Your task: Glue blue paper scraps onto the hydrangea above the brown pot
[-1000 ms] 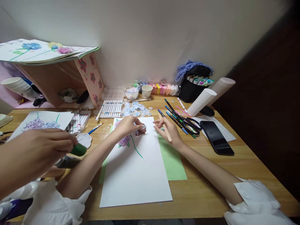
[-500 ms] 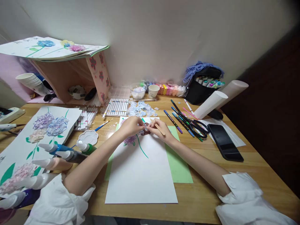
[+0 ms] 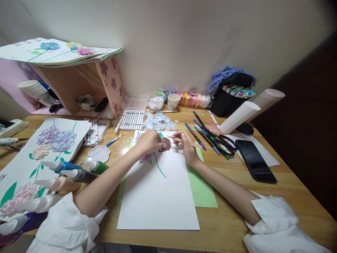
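Note:
My left hand is closed in a pinch over the upper part of a white sheet of paper, apparently on a small bluish scrap of paper mostly hidden by the fingers. Right beside the fingertips is a round brown patch on the sheet. My right hand grips a flat wooden craft stick, its tip pointing left toward the brown patch. A purple-pink flower and a curved green stem also show on the sheet.
Torn pale-blue paper scraps lie beyond the sheet, near a paper cup. Black scissors, several pens and a phone lie to the right. Paint bottles stand close to my left forearm, beside a finished flower picture.
My right hand has moved right, away from my left hand, and turned the craft stick so it points left. The brown patch is now more exposed. My left hand stays nearly in place.

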### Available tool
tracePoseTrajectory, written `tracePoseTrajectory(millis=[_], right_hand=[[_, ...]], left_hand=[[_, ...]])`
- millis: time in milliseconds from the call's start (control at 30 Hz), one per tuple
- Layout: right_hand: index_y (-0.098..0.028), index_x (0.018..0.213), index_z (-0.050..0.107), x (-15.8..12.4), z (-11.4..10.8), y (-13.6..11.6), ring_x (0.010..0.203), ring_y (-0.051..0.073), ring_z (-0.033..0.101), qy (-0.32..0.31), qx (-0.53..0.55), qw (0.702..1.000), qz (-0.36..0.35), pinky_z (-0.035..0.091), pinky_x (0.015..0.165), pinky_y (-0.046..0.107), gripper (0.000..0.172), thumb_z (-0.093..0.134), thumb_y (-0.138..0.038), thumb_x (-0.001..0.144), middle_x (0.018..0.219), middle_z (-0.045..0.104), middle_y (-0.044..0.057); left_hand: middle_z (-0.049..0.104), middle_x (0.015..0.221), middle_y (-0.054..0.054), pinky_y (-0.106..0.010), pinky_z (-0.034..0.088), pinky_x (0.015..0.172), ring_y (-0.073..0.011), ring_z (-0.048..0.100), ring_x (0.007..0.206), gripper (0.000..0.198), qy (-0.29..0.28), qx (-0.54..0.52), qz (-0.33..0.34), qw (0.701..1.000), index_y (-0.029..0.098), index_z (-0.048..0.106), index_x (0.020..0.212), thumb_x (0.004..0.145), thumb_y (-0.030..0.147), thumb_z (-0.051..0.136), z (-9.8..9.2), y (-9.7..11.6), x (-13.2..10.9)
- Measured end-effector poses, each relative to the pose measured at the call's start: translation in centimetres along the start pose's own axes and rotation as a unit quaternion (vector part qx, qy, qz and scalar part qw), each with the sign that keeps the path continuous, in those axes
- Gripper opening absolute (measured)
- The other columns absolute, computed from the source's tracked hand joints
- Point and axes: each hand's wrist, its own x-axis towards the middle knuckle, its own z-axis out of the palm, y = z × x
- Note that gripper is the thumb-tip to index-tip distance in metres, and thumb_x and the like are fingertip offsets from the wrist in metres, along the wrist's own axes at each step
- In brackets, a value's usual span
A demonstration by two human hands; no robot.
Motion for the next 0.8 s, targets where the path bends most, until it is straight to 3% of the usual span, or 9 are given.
tracePoseTrajectory(millis=[133, 267, 367, 433, 500, 567, 633, 700, 800], right_hand=[[-0.024, 0.08, 0.051, -0.4, -0.8, 0.2, 0.06, 0.017, 0.052, 0.02, -0.052, 0.998, -0.031, 0.043, 0.058, 0.03, 0.035, 0.028, -0.045, 0.095, 0.065, 0.052, 0.001], [-0.023, 0.088, 0.056, -0.1, -3.2, 0.7, 0.08, 0.024, 0.057, -0.076, -0.281, 0.95, -0.113, 0.045, 0.074, 0.037, 0.018, 0.042, -0.034, 0.092, 0.083, 0.061, 0.006], [-0.024, 0.097, 0.062, 0.4, -4.7, 0.9, 0.092, 0.029, 0.056, -0.164, -0.394, 0.892, -0.148, 0.045, 0.076, 0.042, 0.022, 0.042, -0.024, 0.09, 0.094, 0.063, 0.011], [-0.024, 0.103, 0.064, 0.8, -4.5, 0.2, 0.095, 0.032, 0.056, -0.163, -0.428, 0.873, -0.169, 0.046, 0.076, 0.045, 0.028, 0.041, -0.02, 0.088, 0.098, 0.062, 0.013], [-0.024, 0.11, 0.062, 0.9, -2.5, -1.3, 0.099, 0.033, 0.055, -0.145, -0.42, 0.874, -0.194, 0.047, 0.08, 0.048, 0.03, 0.043, -0.021, 0.087, 0.103, 0.06, 0.014], [-0.026, 0.12, 0.054, 0.6, 1.3, -3.4, 0.103, 0.03, 0.056, -0.197, -0.343, 0.896, -0.201, 0.048, 0.086, 0.047, 0.033, 0.048, -0.024, 0.088, 0.109, 0.058, 0.013], [-0.029, 0.131, 0.042, 0.0, 6.2, -5.1, 0.109, 0.028, 0.056, -0.304, -0.247, 0.904, -0.173, 0.051, 0.089, 0.043, 0.05, 0.059, -0.032, 0.084, 0.123, 0.054, 0.012], [-0.029, 0.137, 0.034, -0.6, 11.3, -5.9, 0.121, 0.03, 0.05, -0.382, -0.167, 0.896, -0.151, 0.047, 0.098, 0.046, 0.074, 0.072, -0.038, 0.073, 0.136, 0.046, 0.013], [-0.027, 0.142, 0.028, -1.3, 17.7, -5.5, 0.131, 0.032, 0.041, -0.441, -0.067, 0.89, -0.096, 0.038, 0.108, 0.05, 0.097, 0.082, -0.037, 0.061, 0.145, 0.038, 0.013]], left_hand=[[0.066, 0.084, -0.009, -0.03, 0.042, 0.075, -0.0256, 0.056, 0.093, 0.017, 0.012, 0.043, -0.003, 0.999, 0.018, 0.073, 0.072, 0.073, 0.031, 0.062, 0.2, 0.4, 0.1], [0.063, 0.095, -0.011, -0.032, 0.044, 0.078, -0.0254, 0.055, 0.096, 0.017, 0.05, 0.082, -0.023, 0.995, 0.016, 0.069, 0.087, 0.077, 0.027, 0.06, -0.4, 1.9, -1.6], [0.062, 0.095, -0.009, -0.034, 0.046, 0.078, -0.0241, 0.057, 0.094, 0.017, 0.097, 0.045, 0.004, 0.994, 0.017, 0.065, 0.092, 0.085, 0.028, 0.053, -1.8, 2.9, -6.9], [0.062, 0.092, -0.006, -0.033, 0.048, 0.073, -0.0207, 0.058, 0.088, 0.012, 0.16, -0.004, 0.041, 0.986, 0.023, 0.062, 0.09, 0.086, 0.023, 0.05, -2.5, 2.6, -12.4], [0.062, 0.085, -0.001, -0.032, 0.05, 0.068, -0.0183, 0.059, 0.079, 0.021, 0.297, -0.008, 0.055, 0.953, 0.032, 0.06, 0.093, 0.081, 0.016, 0.053, -2.4, 1.5, -18.8], [0.056, 0.074, 0.001, -0.035, 0.05, 0.054, -0.0193, 0.054, 0.063, 0.026, 0.475, 0.073, 0.028, 0.876, 0.039, 0.061, 0.093, 0.071, 0.026, 0.063, -1.4, -0.6, -24.6], [0.055, 0.086, 0.0, -0.042, 0.052, 0.058, -0.0234, 0.055, 0.071, 0.04, 0.648, 0.107, -0.124, 0.743, 0.044, 0.06, 0.103, 0.065, 0.035, 0.068, -0.1, -3.4, -28.6], [0.052, 0.116, -0.003, -0.05, 0.053, 0.08, -0.0302, 0.056, 0.099, 0.074, 0.658, 0.06, -0.231, 0.714, 0.04, 0.049, 0.124, 0.056, 0.038, 0.077, 0.9, -6.4, -30.4], [0.044, 0.135, -0.012, -0.048, 0.047, 0.099, -0.031, 0.05, 0.121, 0.092, 0.56, -0.11, -0.252, 0.782, 0.027, 0.029, 0.139, 0.061, 0.034, 0.078, 1.4, -9.9, -29.8]])
